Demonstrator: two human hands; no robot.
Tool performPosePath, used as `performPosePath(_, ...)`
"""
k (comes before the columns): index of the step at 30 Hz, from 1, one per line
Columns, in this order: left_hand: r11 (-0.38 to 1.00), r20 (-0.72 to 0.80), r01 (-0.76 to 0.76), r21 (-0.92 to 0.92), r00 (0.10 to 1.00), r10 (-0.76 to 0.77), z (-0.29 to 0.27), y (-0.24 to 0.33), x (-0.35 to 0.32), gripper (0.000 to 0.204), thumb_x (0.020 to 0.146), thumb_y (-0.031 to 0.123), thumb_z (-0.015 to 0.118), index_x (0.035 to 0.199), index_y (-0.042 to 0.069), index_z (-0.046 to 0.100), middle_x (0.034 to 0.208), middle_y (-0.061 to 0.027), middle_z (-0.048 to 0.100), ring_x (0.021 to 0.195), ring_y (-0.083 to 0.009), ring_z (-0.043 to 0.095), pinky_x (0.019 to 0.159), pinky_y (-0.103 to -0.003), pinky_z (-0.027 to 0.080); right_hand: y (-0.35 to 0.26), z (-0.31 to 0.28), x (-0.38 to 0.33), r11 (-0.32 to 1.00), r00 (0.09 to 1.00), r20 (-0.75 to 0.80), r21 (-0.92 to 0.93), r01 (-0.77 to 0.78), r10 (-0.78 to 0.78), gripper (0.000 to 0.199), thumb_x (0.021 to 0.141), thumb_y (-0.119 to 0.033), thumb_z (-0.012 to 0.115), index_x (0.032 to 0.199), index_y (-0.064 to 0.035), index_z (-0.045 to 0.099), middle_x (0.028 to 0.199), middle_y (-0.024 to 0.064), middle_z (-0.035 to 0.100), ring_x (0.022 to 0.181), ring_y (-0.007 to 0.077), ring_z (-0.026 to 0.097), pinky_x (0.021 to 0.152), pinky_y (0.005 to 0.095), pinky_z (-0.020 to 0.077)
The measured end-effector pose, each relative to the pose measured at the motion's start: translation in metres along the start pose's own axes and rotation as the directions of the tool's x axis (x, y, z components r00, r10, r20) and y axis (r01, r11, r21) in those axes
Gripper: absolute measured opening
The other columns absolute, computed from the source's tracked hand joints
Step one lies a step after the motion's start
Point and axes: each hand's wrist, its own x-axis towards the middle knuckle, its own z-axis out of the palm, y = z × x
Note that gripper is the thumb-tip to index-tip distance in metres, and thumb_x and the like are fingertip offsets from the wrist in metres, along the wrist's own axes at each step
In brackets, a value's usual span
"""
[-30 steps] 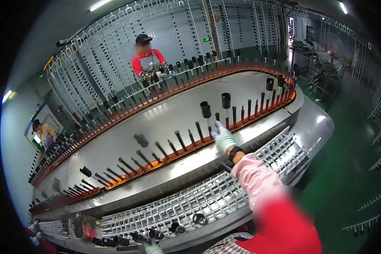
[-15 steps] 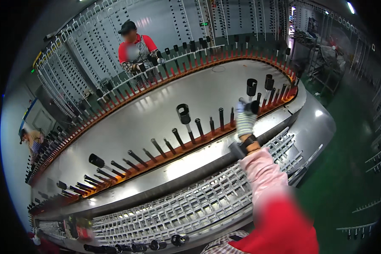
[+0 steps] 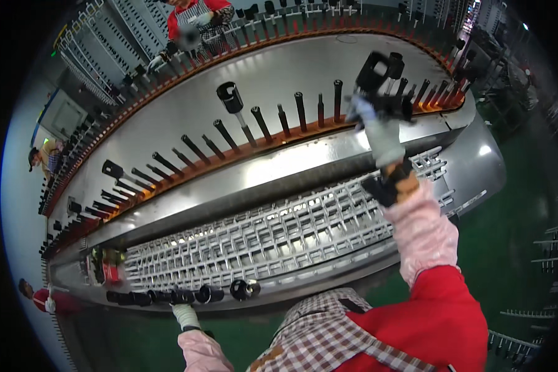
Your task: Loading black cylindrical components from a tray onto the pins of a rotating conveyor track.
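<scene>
My right hand point(image 3: 381, 133), in a pale glove, reaches out to the spindles on the conveyor's near side. It looks closed around a black cylindrical part point(image 3: 395, 107), though motion blurs the fingers. Right beside it, a larger black cup-shaped part point(image 3: 372, 71) stands above the track. My left hand point(image 3: 185, 315), gloved too, is low at the table's front edge, touching or just below a row of black hollow cylinders point(image 3: 209, 293). Those cylinders hide its fingertips. Another black cup point(image 3: 230, 97) sits on a spindle farther left.
A looped conveyor track point(image 3: 263, 144) with several upright dark spindles surrounds a metal tabletop point(image 3: 291, 71). Silver racks point(image 3: 260, 239) lie stacked in the trough before me. A co-worker point(image 3: 198, 22) works across the loop; others are at the far left. Hanging racks point(image 3: 527, 313) are at right.
The view has tipped downward, and my left hand has come into sight by the row of black cylinders. My right hand stays by the right-hand spindles; the spindles appear shifted left.
</scene>
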Motion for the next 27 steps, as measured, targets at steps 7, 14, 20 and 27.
performPosePath(7, -0.38, 0.527, 0.367, -0.849, 0.635, -0.564, -0.052, 0.054, -0.001, 0.029, 0.084, 0.052, 0.049, 0.086, 0.025, 0.059, 0.072, 0.0009, 0.061, 0.049, -0.0166, 0.053, 0.037, -0.03, 0.033, -0.001, 0.062, -0.242, -0.681, 0.48, 0.796, 0.583, -0.443, 0.369, 0.03, 0.09, -0.027, 0.055, 0.109, -0.0031, 0.054, 0.097, 0.007, 0.059, 0.085, 0.0158, 0.056, 0.077, 0.0277, 0.0481)
performPosePath(14, -0.26, 0.497, 0.429, -0.865, 0.661, -0.562, -0.121, 0.077, 0.001, 0.017, 0.09, 0.033, 0.048, 0.1, 0.022, 0.055, 0.07, 0.0002, 0.059, 0.044, -0.0136, 0.049, 0.036, -0.026, 0.032, 0.067, 0.096, -0.339, 0.491, 0.671, 0.47, 0.458, -0.741, 0.574, 0.024, 0.092, -0.028, 0.049, 0.095, -0.008, 0.061, 0.08, 0.0025, 0.061, 0.067, 0.0096, 0.056, 0.06, 0.0239, 0.0464)
performPosePath(20, -0.002, 0.278, 0.319, -0.948, 0.823, -0.495, -0.152, 0.096, 0.005, 0.027, 0.088, 0.035, 0.056, 0.099, 0.011, 0.051, 0.06, 0.0, 0.049, 0.045, -0.0102, 0.039, 0.04, -0.028, 0.029, 0.046, 0.069, -0.303, 0.307, 0.714, 0.566, 0.651, -0.694, 0.413, 0.021, 0.089, -0.01, 0.047, 0.106, -0.0064, 0.059, 0.084, 0.0022, 0.059, 0.072, 0.0088, 0.054, 0.065, 0.0226, 0.0466)
performPosePath(27, -0.209, 0.316, 0.248, -0.946, 0.849, -0.424, -0.117, 0.057, 0.024, 0.012, 0.087, 0.014, 0.059, 0.095, 0.016, 0.05, 0.076, 0.0021, 0.048, 0.059, -0.0112, 0.043, 0.047, -0.028, 0.037, 0.084, 0.041, -0.274, 0.929, 0.898, 0.252, -0.182, -0.323, 0.361, 0.031, 0.084, -0.026, 0.063, 0.105, -0.0042, 0.059, 0.074, 0.0062, 0.063, 0.054, 0.0155, 0.058, 0.053, 0.0305, 0.0479)
